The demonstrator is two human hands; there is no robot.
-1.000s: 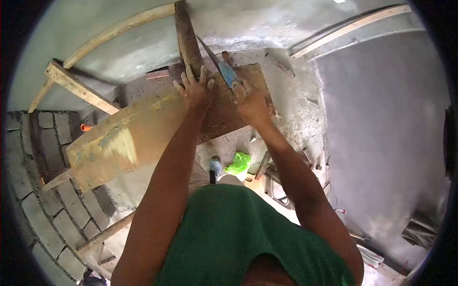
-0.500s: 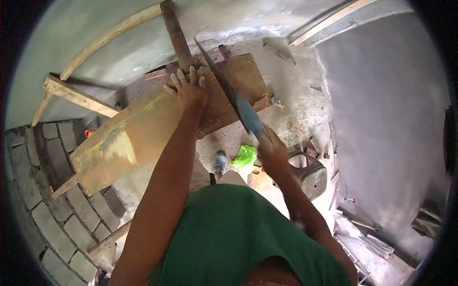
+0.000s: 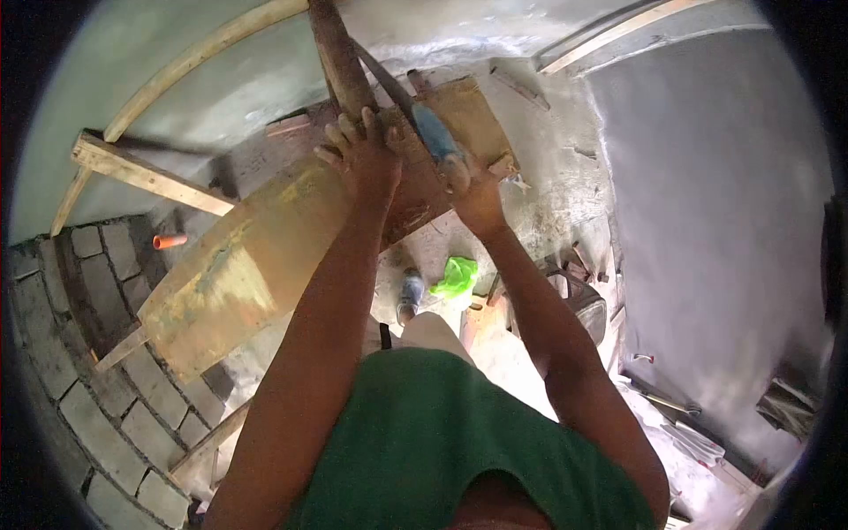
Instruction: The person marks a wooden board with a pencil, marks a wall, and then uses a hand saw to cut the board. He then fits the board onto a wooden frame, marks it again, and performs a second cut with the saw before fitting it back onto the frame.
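Note:
My right hand point(image 3: 470, 184) is wrapped round the handle of a handsaw point(image 3: 433, 132) with a blue patch near the grip. The saw's blade runs up and left, its far part beside a long wooden board point(image 3: 343, 66). My left hand point(image 3: 364, 155) presses on the near end of that board with its fingers spread. Under both hands lies a brown wooden plank point(image 3: 473, 110). A long yellowish sheet of wood point(image 3: 238, 274) stretches from there to the lower left.
A wooden frame piece point(image 3: 150, 174) leans at the left wall, near an orange pipe point(image 3: 170, 241). A green plastic bag point(image 3: 456, 276) lies on the floor by my foot. A dark stool point(image 3: 579, 309) stands at the right, beyond my right forearm.
My right hand has moved up and left with the saw, so the blade reaches further along the board. The board's near end and my left hand have shifted slightly right.

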